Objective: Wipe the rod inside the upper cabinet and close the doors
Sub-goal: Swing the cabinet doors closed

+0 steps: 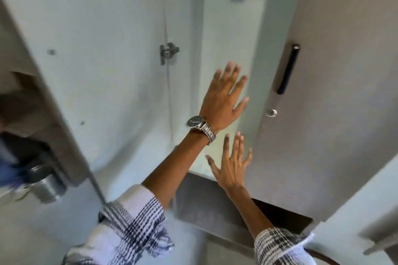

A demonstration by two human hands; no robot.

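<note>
I look up at the upper cabinet. Its left door stands open, showing a pale inner face and a metal hinge. The grey-brown right door, with a black bar handle and a small round metal knob, is swung partway over the opening. The lit cabinet interior shows between the doors; no rod is visible. My left hand, with a wristwatch, is raised with fingers spread in front of the gap. My right hand is spread open below it, near the right door's edge. Neither holds anything.
A grey panel runs under the cabinet opening, with a dark gap to its right. At the left, a blurred recess holds a steel container and something blue. Another pale door with a metal fitting shows at lower right.
</note>
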